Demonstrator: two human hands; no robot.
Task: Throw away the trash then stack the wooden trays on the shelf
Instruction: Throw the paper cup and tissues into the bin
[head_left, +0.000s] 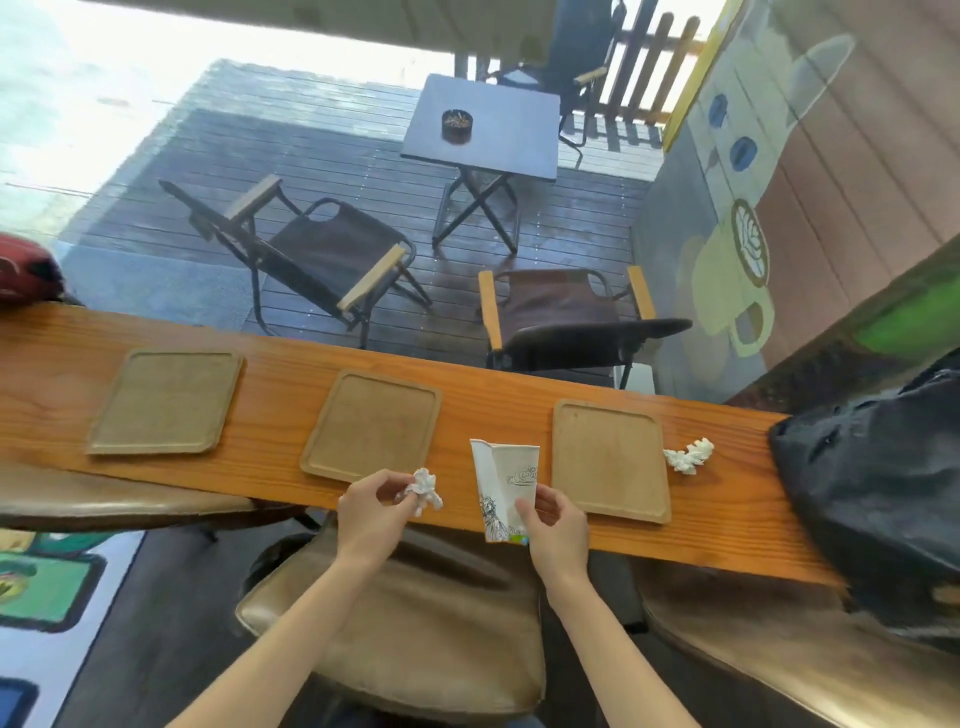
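Three trays bare | left grip pinching tissue | right grip pinching cup

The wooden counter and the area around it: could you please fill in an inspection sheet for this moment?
Surface: long orange-brown wooden counter, bare between items.
Job's things: three flat rectangular wooden trays, left, middle, right, all empty; flattened white printed paper cup; crumpled white tissue; second crumpled tissue lying right of the right tray.
Clutter: black plastic bag at the counter's right end.
Hands: left hand holds the tissue; right hand holds the cup.
Cables: nothing seen.
Surroundings: folding chairs, small dark table with ashtray outside.
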